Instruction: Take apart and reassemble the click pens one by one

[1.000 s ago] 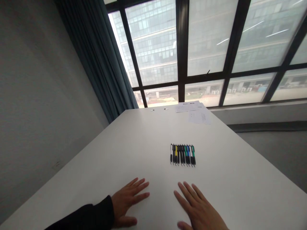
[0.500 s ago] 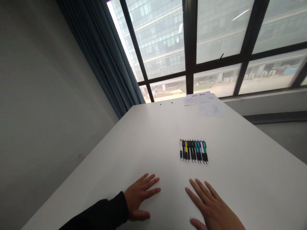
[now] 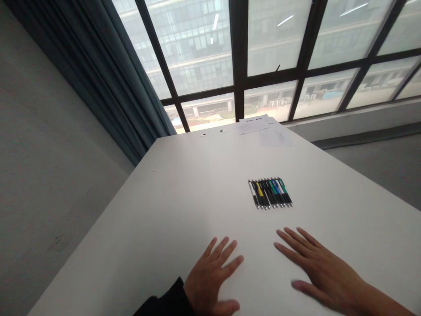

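Several pens [image 3: 270,193] lie side by side in a tight row on the white table [image 3: 184,193]. Their barrels are white, black, yellow, green and blue, with black grips and silver tips pointing toward me. My left hand [image 3: 210,276], in a black sleeve, is spread palm down at the table's near side, below and left of the row, holding nothing. On the right, my right hand [image 3: 319,267] is also palm down with its fingers apart, just short of the pens and not touching them.
Sheets of paper [image 3: 274,137] lie at the table's far end, near two small round holes. A blue curtain [image 3: 108,66] hangs at the left beside a grey wall [image 3: 66,175]. Dark-framed windows [image 3: 204,48] stand behind the table.
The view has turned, so the curtain and windows sit further left. Both hands appear further right in the picture, still spread. The pens remain in their row.
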### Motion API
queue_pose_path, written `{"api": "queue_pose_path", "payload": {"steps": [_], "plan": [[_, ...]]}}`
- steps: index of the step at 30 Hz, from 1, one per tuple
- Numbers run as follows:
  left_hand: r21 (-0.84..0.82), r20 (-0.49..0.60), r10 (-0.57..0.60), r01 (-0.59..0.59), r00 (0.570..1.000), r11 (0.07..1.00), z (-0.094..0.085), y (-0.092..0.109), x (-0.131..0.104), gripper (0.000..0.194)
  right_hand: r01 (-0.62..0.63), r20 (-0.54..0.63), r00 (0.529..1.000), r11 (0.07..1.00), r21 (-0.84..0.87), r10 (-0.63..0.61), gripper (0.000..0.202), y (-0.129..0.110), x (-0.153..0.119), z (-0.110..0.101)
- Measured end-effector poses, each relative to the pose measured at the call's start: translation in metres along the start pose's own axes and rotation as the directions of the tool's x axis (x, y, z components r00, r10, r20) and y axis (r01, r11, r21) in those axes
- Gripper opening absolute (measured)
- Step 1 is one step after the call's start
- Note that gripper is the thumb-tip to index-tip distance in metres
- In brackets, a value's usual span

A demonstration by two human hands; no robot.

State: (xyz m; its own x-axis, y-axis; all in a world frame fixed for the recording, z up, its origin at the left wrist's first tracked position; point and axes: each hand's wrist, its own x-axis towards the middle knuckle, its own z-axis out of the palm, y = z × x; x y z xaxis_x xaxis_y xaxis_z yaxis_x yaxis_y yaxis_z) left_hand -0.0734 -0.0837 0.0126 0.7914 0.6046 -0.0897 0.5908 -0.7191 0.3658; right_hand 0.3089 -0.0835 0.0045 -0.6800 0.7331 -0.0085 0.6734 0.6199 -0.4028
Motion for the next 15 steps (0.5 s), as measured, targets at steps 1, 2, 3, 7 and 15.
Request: {"api": "queue_pose_path", "payload": {"steps": [1,2,3,7,15], "plan": [[-0.014,0.007,0.006,-0.006,1.0,1.0,0.0,-0.002,-0.001,0.094,-0.004,-0.002,1.0,1.0,0.002,0.004,0.077,-0.003,0.001,-0.002],[-0.03,0.009,0.013,-0.013,1.0,0.999,-0.001,-0.004,-0.001,0.095,-0.007,-0.002,1.0,1.0,0.002,0.007,0.076,-0.005,0.002,-0.003],[-0.047,0.001,0.019,-0.019,1.0,0.999,-0.001,-0.005,-0.002,0.095,-0.01,0.002,1.0,1.0,0.0,0.01,0.076,-0.007,0.004,-0.005],[-0.102,-0.051,0.049,-0.054,0.997,0.993,-0.003,-0.009,-0.004,0.095,-0.026,0.031,0.999,0.999,-0.026,0.026,0.077,-0.012,0.007,-0.008],[-0.021,-0.155,0.001,-0.005,0.988,1.0,0.012,-0.005,-0.004,0.096,0.0,0.036,0.999,0.996,-0.089,0.003,0.076,-0.014,0.005,-0.009]]}}
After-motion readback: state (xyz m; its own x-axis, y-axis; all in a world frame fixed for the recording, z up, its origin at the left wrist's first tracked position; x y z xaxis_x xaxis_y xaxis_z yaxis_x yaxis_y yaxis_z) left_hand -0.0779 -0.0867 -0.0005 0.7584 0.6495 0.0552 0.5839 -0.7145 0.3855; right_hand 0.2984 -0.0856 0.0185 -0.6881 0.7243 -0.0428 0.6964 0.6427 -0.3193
